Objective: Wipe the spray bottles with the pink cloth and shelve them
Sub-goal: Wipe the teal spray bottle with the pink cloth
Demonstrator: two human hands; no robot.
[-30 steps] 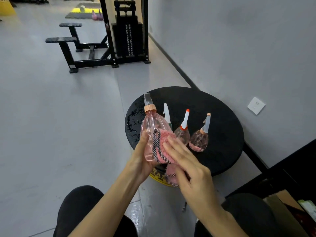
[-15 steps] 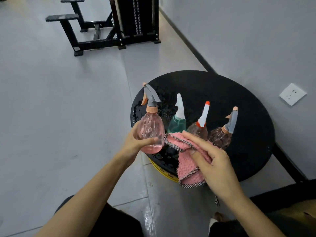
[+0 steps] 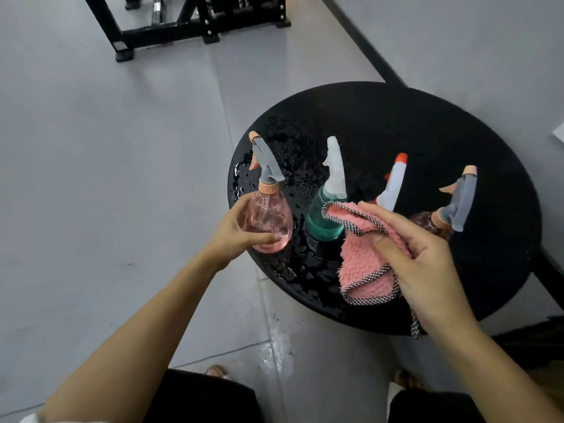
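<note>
Four spray bottles [image 3: 328, 206]: one in left hand [image 3: 236, 232]; one pink cloth [image 3: 366, 257] in right hand [image 3: 427, 264].

Pink bottle [image 3: 270, 222] upright in the left hand [image 3: 236, 232]; pink cloth [image 3: 366, 254] bunched in the right hand [image 3: 427, 264].

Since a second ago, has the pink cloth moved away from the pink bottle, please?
Yes. The pink cloth has come off the pink bottle and moved right, now in front of the teal bottle standing on the black table.

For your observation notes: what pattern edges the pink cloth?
A black-and-white checked trim borders the pink cloth, clearest in the head view.
</note>
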